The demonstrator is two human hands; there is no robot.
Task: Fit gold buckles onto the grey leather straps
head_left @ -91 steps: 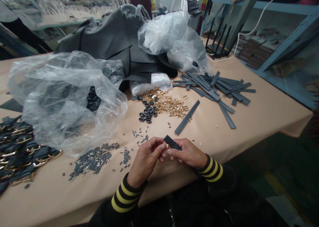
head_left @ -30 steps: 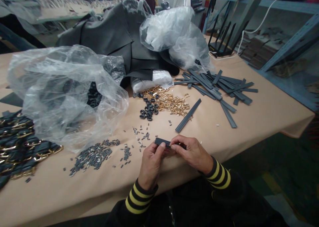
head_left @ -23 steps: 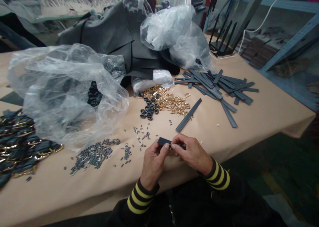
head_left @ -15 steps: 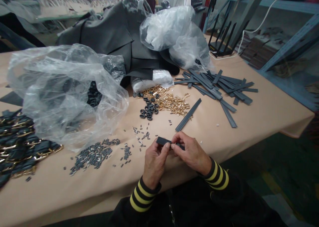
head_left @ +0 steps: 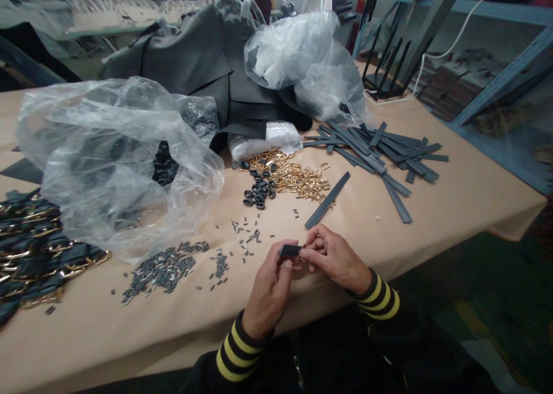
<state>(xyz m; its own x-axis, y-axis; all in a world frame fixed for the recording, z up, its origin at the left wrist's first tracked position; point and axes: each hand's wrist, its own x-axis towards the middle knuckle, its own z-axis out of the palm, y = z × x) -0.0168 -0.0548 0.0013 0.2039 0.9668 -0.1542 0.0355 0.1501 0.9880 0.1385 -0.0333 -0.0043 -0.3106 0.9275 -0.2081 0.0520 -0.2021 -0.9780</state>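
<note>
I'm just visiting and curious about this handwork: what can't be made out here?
Head view: the small gold part's shape, mostly covered by the right hand.
Head view: the dark piece's underside, turned away.
Head view: the clear plastic bag's contents, obscured by crumpled film.
Head view: the rest of the black-and-gold pile, cut off by the left edge.
Head view: the tiny grey pieces' number, too small and overlapping.

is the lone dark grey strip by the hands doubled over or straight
Straight: the lone dark grey strip lies on the tan tabletop with no bend along its length.
</note>
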